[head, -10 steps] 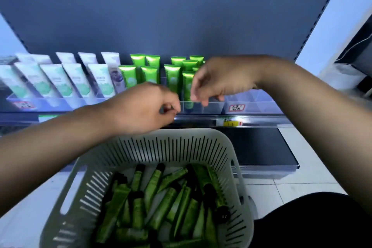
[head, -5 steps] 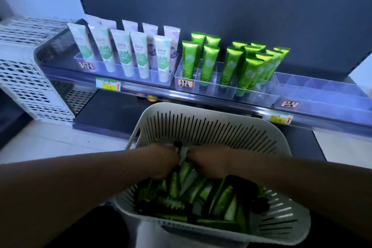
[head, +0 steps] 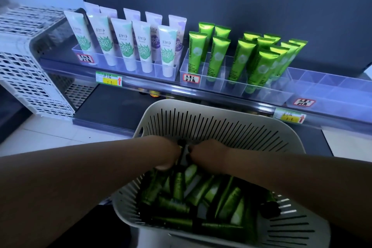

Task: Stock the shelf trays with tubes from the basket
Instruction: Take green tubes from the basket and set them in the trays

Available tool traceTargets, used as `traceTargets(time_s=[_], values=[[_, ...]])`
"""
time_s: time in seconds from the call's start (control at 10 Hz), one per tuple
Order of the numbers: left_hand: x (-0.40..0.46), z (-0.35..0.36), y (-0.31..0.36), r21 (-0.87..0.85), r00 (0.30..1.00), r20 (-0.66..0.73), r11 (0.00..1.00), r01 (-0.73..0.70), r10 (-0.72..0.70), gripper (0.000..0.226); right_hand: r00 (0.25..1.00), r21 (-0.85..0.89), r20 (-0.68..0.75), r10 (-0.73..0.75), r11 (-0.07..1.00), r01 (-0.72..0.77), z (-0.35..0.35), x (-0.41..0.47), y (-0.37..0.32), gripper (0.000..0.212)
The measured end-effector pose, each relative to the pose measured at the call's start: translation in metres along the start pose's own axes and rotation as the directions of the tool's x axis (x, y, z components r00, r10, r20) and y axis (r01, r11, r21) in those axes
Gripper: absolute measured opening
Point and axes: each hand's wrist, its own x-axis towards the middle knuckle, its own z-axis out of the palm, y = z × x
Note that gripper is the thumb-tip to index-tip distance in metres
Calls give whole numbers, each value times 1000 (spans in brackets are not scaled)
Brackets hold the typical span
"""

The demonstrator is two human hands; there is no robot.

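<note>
Both hands are down in the slotted white basket (head: 211, 127), knuckles nearly touching. Left hand (head: 164, 154) and right hand (head: 209, 156): fingers curled downward among the loose green tubes (head: 201, 193); each appears to grip a tube, but the grasp is hidden. Clear shelf trays (head: 330, 86) hold upright green tubes; rightmost compartments are unfilled.

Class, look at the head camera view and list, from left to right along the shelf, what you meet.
White slatted crate → tray of white tubes → tray of green Chamomile tubes → empty clear tray.
</note>
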Motion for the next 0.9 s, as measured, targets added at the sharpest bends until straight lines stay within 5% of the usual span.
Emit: traceTargets(time_s=[0.2, 0.4, 0.6, 0.8, 0.9], values=[[-9, -6, 7, 66, 998, 55, 997, -43, 40, 51, 987, 9, 125, 100, 995, -102, -36, -26, 15, 11], [0, -15, 6, -33, 997, 51, 998, -57, 58, 39, 969, 186, 94, 229, 952, -243, -66, -67, 28, 35], [-23, -38, -15, -8, 979, -22, 979, -205, 205, 33, 974, 396, -27, 225, 897, -196, -93, -118, 42, 49], [-79, -69, -45, -326, 929, -191, 872, -365, 317, 14, 909, 791, -182, 376, 604, -92, -116, -158, 60, 39], [-105, -85, -48, -494, 882, -330, 734, -466, 337, 11, 856, 878, -257, 448, 479, 13, -125, -178, 73, 40]])
